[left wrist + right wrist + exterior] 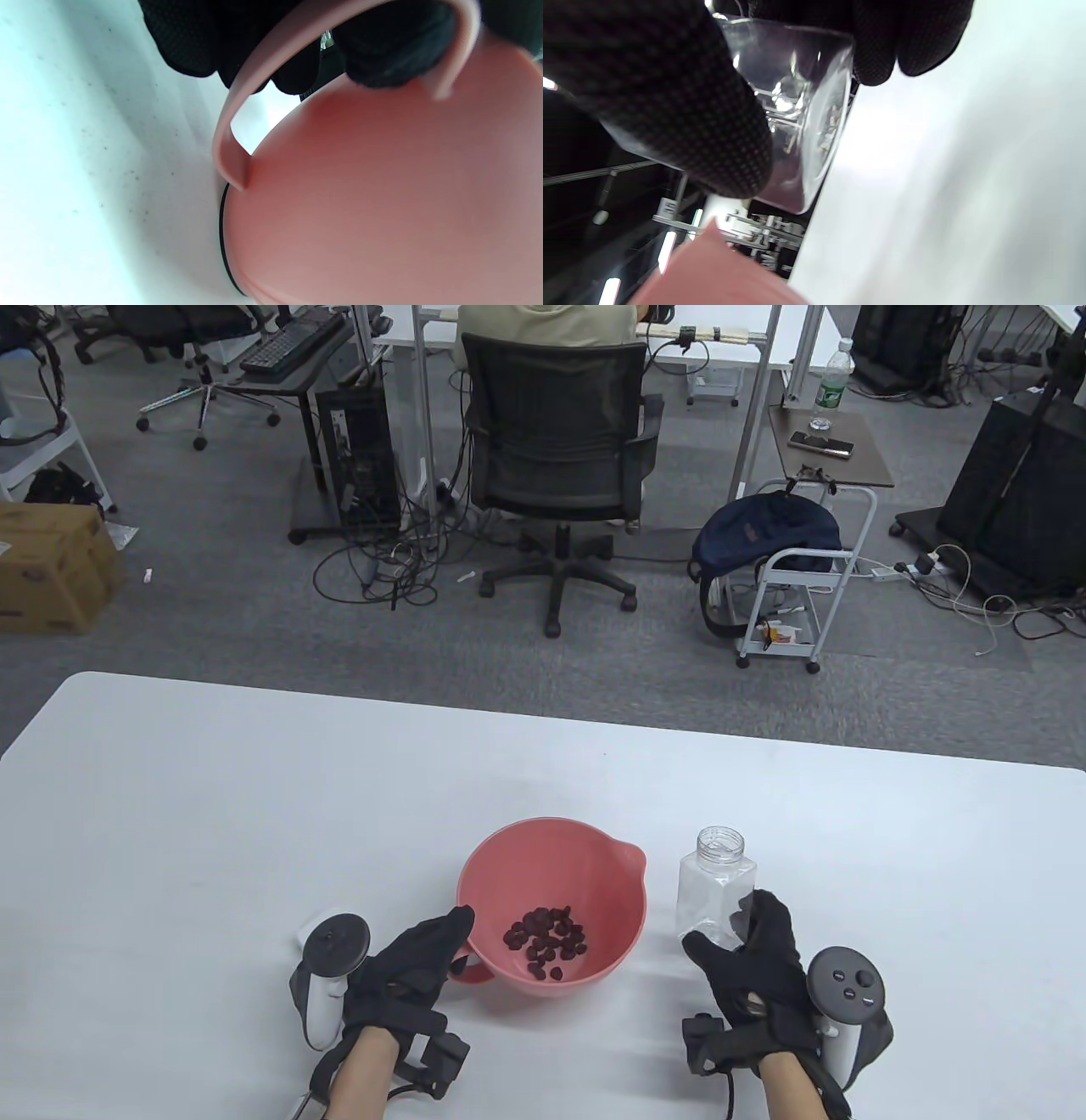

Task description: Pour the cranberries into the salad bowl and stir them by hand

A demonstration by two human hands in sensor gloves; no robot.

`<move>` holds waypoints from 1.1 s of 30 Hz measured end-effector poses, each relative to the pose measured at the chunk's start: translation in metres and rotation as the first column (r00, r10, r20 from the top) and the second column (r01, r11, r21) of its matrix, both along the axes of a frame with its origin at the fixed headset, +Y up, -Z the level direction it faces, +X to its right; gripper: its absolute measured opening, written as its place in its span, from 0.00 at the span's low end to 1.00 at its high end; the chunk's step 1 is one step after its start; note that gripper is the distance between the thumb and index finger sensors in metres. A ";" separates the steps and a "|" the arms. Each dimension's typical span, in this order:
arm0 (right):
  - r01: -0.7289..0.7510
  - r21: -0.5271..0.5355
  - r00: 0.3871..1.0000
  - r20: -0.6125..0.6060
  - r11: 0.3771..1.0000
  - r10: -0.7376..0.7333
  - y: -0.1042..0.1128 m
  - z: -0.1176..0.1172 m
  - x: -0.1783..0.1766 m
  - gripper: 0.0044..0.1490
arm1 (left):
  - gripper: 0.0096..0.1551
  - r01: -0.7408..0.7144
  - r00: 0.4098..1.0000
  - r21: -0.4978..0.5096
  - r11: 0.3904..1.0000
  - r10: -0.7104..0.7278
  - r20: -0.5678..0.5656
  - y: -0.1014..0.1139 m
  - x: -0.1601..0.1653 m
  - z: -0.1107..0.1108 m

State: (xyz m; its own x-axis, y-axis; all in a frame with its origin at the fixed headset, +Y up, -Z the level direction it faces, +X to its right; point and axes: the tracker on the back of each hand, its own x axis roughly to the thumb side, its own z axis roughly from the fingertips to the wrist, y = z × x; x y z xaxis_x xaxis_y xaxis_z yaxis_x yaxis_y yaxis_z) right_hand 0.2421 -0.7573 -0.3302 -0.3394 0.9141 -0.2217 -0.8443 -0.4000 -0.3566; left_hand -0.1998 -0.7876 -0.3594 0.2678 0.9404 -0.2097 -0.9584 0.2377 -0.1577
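Low centre of the table view, cranberries lie in the pink salad bowl; left hand curls round its handle, right hand grips the empty clear jar standing just right

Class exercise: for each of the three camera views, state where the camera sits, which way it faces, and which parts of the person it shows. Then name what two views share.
Table view: high, looking down; both gloved hands, left hand, right hand, pink bowl with cranberries.
Left wrist view: low beside the bowl; fingers through its handle.
Right wrist view: low, tilted; fingers gripping the empty clear jar.
Shared: the bowl, all views.
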 end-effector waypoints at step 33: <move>-0.268 -0.305 0.963 -0.057 0.914 0.264 -0.021 -0.008 0.010 0.69 | 0.35 -0.003 0.999 -0.042 0.999 0.004 0.041 0.001 -0.002 0.000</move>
State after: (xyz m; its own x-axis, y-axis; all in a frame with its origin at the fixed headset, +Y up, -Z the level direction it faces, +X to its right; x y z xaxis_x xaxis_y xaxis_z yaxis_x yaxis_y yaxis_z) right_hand 0.2517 -0.7779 -0.3383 -0.5657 0.6771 -0.4706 -0.6956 -0.6984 -0.1686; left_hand -0.2014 -0.7866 -0.3594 0.2736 0.9319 -0.2381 -0.9519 0.2267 -0.2064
